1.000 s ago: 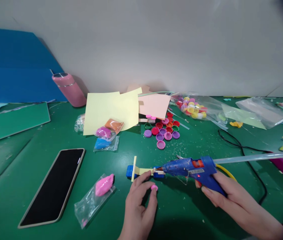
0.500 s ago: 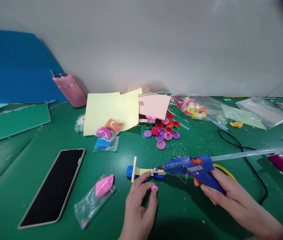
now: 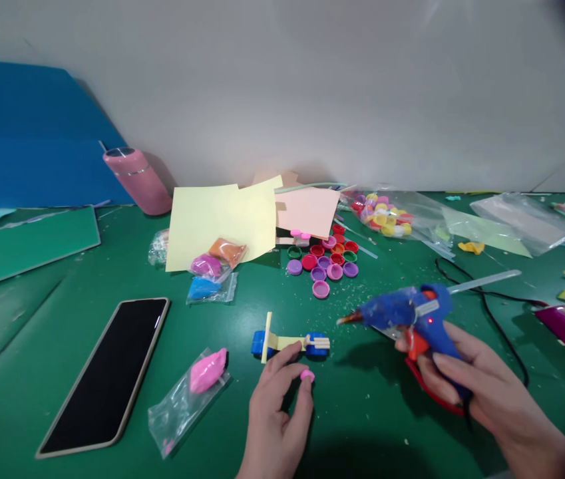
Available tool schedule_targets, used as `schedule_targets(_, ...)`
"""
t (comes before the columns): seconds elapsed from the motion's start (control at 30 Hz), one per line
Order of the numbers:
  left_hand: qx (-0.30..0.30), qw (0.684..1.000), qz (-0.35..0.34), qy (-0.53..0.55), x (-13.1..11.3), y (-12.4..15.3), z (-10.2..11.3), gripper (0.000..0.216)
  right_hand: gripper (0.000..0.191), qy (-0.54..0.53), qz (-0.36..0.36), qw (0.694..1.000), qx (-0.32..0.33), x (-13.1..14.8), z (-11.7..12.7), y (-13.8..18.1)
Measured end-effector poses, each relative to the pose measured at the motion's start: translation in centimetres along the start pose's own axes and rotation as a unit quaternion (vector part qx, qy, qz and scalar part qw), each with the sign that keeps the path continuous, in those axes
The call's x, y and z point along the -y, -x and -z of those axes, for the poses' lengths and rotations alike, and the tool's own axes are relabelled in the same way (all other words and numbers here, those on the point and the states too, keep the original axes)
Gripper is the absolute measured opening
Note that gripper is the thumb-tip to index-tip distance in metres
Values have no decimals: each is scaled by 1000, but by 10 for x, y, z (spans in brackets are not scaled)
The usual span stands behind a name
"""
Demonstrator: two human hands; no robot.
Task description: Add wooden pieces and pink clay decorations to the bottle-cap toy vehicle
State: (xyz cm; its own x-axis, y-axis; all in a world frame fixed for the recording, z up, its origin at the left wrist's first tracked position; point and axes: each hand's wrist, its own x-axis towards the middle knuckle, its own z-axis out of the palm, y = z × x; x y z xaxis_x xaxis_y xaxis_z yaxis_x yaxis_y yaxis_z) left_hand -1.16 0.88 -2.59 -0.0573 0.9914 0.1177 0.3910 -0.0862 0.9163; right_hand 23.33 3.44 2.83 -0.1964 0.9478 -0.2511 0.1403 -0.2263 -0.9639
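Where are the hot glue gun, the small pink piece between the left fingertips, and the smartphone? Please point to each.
Hot glue gun (image 3: 404,309), head view: on the blue body.
Small pink piece (image 3: 307,376), head view: on its exposed surface.
Smartphone (image 3: 106,376), head view: middle of the dark screen.

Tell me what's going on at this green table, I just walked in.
A person is working with both hands. The right hand grips a blue glue gun, its nozzle pointing left, clear of a small blue-and-yellow assembly. The left hand pinches a small pink piece, with another finger apparently resting against the assembly. Colorful caps lie beyond, and a phone and a bag of pink material sit to the left.
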Motion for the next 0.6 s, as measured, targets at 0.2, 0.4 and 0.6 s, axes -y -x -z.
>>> schedule_targets(0.2,-35,999,2,31,-4,2,3,10,34,336,40,921,-191,-15,49,-31)
schedule_targets(0.4,-21,979,100,175,-23,4,3,8,44,459,11,853,-250,-39,82,-51)
schedule_targets(0.6,51,876,334,345,-39,1,2,16,41,492,72,819,-286,-28,57,-45)
